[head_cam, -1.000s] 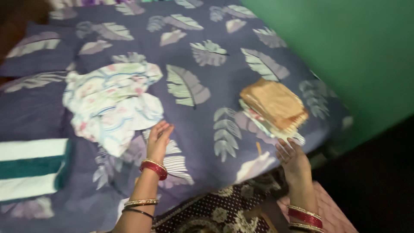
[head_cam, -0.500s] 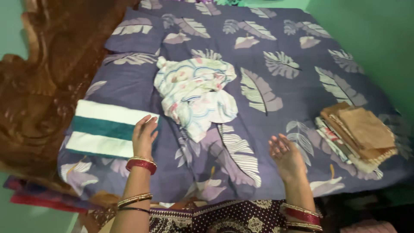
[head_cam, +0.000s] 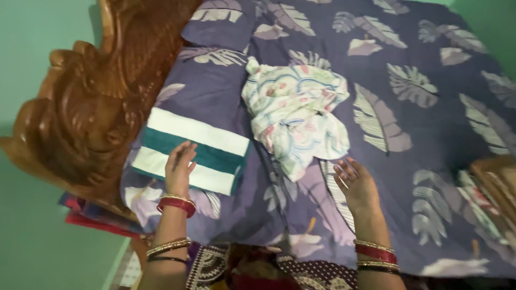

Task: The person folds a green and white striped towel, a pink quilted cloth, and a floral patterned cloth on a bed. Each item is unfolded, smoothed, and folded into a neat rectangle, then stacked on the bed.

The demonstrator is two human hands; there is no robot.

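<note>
Left hand (head_cam: pixel 179 167) lying flat, fingers spread, gripping nothing, pressing on folded white-and-teal striped cloth (head_cam: pixel 191 151) at bed's near left, likely steadying it. Right hand (head_cam: pixel 356 185) hovering open, empty, near crumpled floral cloth (head_cam: pixel 294 115) on leaf-print bedsheet (head_cam: pixel 419 134).

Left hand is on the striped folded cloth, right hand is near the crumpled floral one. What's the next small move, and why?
Probably close the left hand on the near edge of the white-and-teal striped folded cloth. Its open fingers already rest on that cloth, nothing lies on top of it, and it sits flat on the leaf-print bedsheet. The right hand is open and empty, just short of the crumpled floral cloth, free to help.
</note>
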